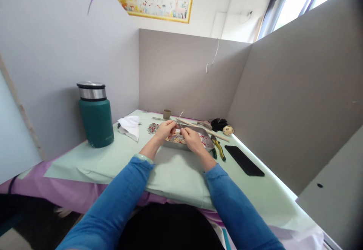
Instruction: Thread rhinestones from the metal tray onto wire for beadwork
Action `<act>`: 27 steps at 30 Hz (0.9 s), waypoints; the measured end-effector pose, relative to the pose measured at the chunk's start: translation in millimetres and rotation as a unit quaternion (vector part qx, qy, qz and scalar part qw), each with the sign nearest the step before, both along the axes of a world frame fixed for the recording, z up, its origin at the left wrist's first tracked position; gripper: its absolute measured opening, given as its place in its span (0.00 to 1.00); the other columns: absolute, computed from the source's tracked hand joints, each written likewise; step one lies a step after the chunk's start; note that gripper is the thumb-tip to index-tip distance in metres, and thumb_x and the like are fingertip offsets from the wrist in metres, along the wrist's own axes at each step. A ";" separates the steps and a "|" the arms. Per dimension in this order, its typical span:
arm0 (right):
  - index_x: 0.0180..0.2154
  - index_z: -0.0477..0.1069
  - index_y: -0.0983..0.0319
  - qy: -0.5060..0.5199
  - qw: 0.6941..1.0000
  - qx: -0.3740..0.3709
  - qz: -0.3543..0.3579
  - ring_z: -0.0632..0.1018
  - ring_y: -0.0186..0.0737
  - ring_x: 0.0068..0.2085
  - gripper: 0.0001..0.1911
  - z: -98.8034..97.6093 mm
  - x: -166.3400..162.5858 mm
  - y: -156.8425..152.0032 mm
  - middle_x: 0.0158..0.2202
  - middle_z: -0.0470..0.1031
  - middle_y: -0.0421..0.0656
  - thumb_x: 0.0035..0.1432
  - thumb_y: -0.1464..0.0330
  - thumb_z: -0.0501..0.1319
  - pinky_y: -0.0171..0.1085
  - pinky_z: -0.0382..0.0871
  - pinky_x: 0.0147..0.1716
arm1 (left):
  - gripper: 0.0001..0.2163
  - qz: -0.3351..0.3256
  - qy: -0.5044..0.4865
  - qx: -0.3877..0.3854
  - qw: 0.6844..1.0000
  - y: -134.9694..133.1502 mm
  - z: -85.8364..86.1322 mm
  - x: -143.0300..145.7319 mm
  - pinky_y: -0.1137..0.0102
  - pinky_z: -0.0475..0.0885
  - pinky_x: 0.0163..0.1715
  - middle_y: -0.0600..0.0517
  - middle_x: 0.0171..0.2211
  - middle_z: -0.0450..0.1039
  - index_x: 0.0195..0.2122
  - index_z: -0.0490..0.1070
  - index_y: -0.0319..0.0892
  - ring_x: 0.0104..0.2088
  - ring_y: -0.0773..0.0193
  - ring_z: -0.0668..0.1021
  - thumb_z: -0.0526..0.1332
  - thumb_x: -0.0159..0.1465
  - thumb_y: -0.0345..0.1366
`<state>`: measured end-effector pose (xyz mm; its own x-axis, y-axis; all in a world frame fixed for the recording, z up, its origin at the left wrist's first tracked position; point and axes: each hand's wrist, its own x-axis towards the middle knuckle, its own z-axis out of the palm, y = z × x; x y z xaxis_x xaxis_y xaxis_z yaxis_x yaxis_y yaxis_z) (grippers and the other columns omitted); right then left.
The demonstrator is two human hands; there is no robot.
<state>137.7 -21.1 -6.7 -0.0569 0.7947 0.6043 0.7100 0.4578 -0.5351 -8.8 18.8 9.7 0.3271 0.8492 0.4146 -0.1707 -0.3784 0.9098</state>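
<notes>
Taking the metal tray [178, 145] as the clock's centre, with twelve towards the far partition [184, 72], both hands meet over its far-left part. The left hand [169, 128] is on the eleven o'clock side, its fingers closed in a pinch — what they grip, I cannot tell. The right hand [191, 138] lies just beside it, thumb and fingers closed on a thin piece [179, 125] too small to make out. Below, the tray holds small gold-coloured bits [179, 139], with red and white bits at three o'clock.

A pile of red and silver beads [153, 128] lies at ten, near the left hand; a small brown cup [167, 114] stands at eleven. A white cloth [130, 126] and, farther out, a green bottle [98, 117] are at nine to ten. Yellow-and-black pliers [219, 150] lie at four — beyond them, a flat black slab [244, 160]. A wooden stick [215, 133] slants past one and two.
</notes>
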 end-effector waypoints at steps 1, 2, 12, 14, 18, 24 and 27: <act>0.28 0.69 0.62 0.004 1.000 0.000 -0.002 0.69 0.36 0.30 0.21 0.1 0.1 0.1 0.27 0.72 0.41 0.61 0.57 0.46 0.32 0.55 0.29 | 0.08 -0.004 -0.002 -0.002 1.000 0.2 0.1 -0.2 0.78 0.51 0.11 0.59 0.13 0.58 0.24 0.66 0.38 0.12 0.75 0.58 0.56 0.57 0.37; 0.28 0.69 0.62 0.008 1.000 -0.001 -0.003 0.69 0.36 0.30 0.21 0.3 0.2 0.3 0.27 0.72 0.40 0.61 0.57 0.46 0.32 0.55 0.29 | 0.08 -0.005 -0.001 -0.002 1.000 0.2 0.2 -0.4 0.78 0.51 0.11 0.58 0.13 0.58 0.24 0.66 0.38 0.12 0.75 0.58 0.56 0.57 0.37; 0.26 0.69 0.62 0.024 1.000 -0.008 -0.009 0.70 0.36 0.28 0.21 2.2 1.7 -1.0 0.25 0.72 0.40 0.60 0.57 0.47 0.33 0.56 0.29 | 0.09 -0.017 0.027 -0.015 0.999 -4.0 1.4 -0.1 0.78 0.51 0.11 0.58 0.13 0.58 0.24 0.66 0.38 0.11 0.76 0.58 0.55 0.58 0.36; 0.26 0.69 0.62 0.021 1.000 -0.004 -0.012 0.70 0.36 0.28 0.20 1.7 1.6 -0.7 0.26 0.73 0.41 0.60 0.57 0.47 0.33 0.56 0.29 | 0.09 -0.031 0.011 -0.032 0.999 -3.7 1.8 0.1 0.78 0.51 0.10 0.57 0.14 0.60 0.24 0.66 0.38 0.11 0.76 0.57 0.55 0.59 0.36; 0.25 0.67 0.61 0.006 1.000 0.005 -0.021 0.70 0.36 0.28 0.21 0.6 1.4 0.6 0.25 0.72 0.41 0.60 0.57 0.47 0.33 0.56 0.29 | 0.10 -0.048 -0.004 -0.040 0.998 -2.2 1.3 0.4 0.78 0.53 0.11 0.57 0.15 0.62 0.28 0.67 0.38 0.11 0.77 0.56 0.55 0.60 0.39; 0.25 0.66 0.61 -0.010 1.000 0.003 -0.009 0.68 0.36 0.27 0.20 0.7 1.3 -0.3 0.24 0.70 0.40 0.61 0.57 0.46 0.33 0.54 0.27 | 0.11 -0.047 0.009 0.002 0.999 -2.0 -0.4 -0.8 0.79 0.51 0.10 0.59 0.14 0.58 0.26 0.63 0.39 0.11 0.76 0.56 0.56 0.61 0.41; 0.25 0.65 0.61 -0.008 1.000 0.002 0.002 0.66 0.35 0.27 0.21 0.7 1.1 -0.6 0.24 0.68 0.39 0.61 0.56 0.45 0.33 0.53 0.26 | 0.10 -0.088 -0.007 -0.018 0.996 -2.1 -0.2 -2.6 0.79 0.49 0.09 0.61 0.12 0.54 0.29 0.63 0.40 0.10 0.76 0.53 0.55 0.61 0.42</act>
